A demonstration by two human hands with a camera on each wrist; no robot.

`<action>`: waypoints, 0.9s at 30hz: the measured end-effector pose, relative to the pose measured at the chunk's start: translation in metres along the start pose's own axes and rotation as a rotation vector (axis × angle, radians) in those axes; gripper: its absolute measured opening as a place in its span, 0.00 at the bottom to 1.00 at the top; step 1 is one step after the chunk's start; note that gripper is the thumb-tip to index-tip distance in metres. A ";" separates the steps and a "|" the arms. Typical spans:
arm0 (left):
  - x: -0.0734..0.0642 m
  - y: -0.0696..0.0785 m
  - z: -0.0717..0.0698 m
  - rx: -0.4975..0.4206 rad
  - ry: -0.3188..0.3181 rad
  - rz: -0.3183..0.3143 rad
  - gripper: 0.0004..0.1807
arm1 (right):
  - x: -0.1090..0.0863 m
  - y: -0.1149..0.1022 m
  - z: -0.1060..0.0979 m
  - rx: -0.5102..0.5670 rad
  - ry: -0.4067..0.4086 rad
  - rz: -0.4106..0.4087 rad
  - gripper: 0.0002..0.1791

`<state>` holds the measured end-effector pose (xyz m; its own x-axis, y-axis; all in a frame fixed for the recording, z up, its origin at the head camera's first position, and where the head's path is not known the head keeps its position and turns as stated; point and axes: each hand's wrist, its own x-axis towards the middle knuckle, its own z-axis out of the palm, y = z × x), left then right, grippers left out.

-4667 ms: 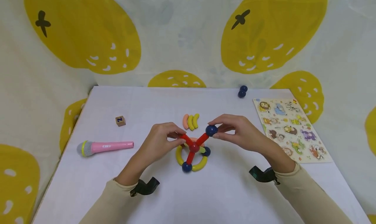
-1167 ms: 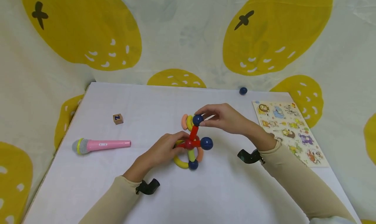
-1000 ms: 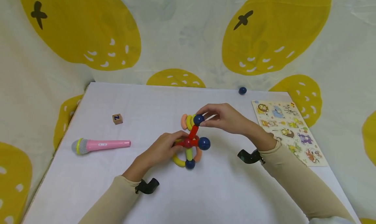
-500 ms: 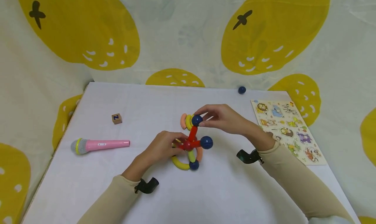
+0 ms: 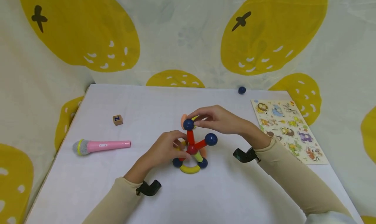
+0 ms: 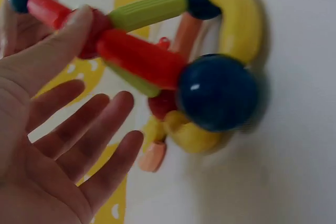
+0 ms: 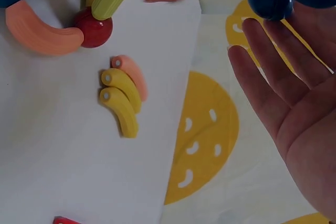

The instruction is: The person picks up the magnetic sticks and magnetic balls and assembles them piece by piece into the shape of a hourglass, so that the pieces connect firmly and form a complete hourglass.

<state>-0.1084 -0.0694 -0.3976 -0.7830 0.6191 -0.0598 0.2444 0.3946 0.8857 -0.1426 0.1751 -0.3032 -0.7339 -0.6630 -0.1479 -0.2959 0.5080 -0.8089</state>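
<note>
At centre, right hand [image 5: 218,119] pinching one of five blue balls [image 5: 188,124], left hand [image 5: 163,149] spread, touching red ball [image 5: 192,149]

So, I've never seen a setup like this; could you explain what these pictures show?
No robot here: these are a person's bare hands, with a small camera on each wrist. The wide picture comes from a camera on the head; the two close ones come from the wrists.

The right hand pinches a dark blue ball topping a ball-and-rod toy. The left hand seems to rest its thumb on the toy's red ball.

Also on the white table: a pink toy microphone, a wooden letter block, an animal puzzle board, a loose blue ball and three curved sticks.
</note>
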 end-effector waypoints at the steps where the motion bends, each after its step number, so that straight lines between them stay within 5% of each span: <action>1: 0.000 0.000 -0.003 -0.035 0.016 -0.009 0.32 | -0.001 0.001 0.000 0.001 0.002 -0.001 0.19; 9: 0.010 0.016 -0.018 -0.261 0.164 0.025 0.37 | -0.021 0.014 -0.001 0.023 0.103 0.039 0.18; 14: 0.013 0.021 -0.020 -0.257 0.183 0.034 0.31 | -0.045 0.036 0.009 0.098 0.156 0.079 0.18; 19: 0.012 0.023 -0.020 -0.232 0.178 0.055 0.25 | -0.067 0.066 0.040 0.098 0.131 0.134 0.18; 27: 0.014 0.022 -0.017 -0.187 0.199 0.062 0.25 | -0.066 0.070 0.088 -0.157 0.121 0.154 0.25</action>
<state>-0.1238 -0.0630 -0.3713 -0.8711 0.4857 0.0724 0.2000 0.2161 0.9557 -0.0617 0.2064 -0.4003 -0.8430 -0.5049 -0.1855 -0.2590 0.6833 -0.6827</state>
